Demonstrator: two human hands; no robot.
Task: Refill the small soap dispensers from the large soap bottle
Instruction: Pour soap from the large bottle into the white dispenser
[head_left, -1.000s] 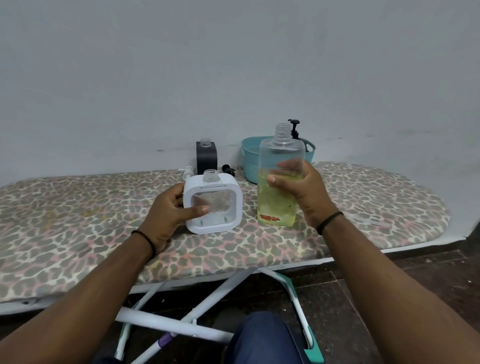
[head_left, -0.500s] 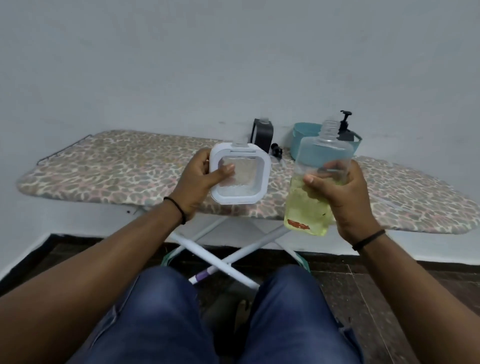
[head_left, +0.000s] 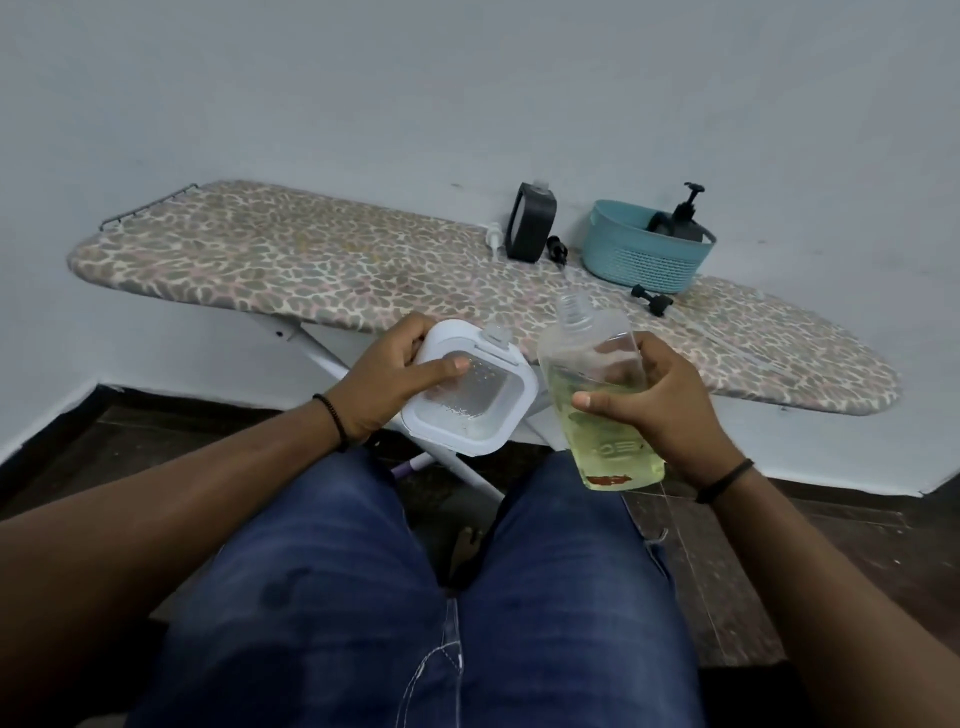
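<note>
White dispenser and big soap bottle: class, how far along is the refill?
Done: caps are off the white dispenser and the large soap bottle. In hand: the left hand holds the dispenser, the right hand the bottle, no soap pouring yet. Left: fill it, then the black dispenser on the ironing board.

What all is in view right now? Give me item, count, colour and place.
white dispenser: 1, white frame with clear window, uncapped, in left hand.
large soap bottle: 1, clear with yellow-green soap, uncapped, in right hand.
black dispenser: 1, black, on board by wall.
basket: 1, teal, on board, holding a black pump bottle.
loose pumps: white, black, black, on board.
ironing board: 1, leopard print.
hands: left, right.
</note>
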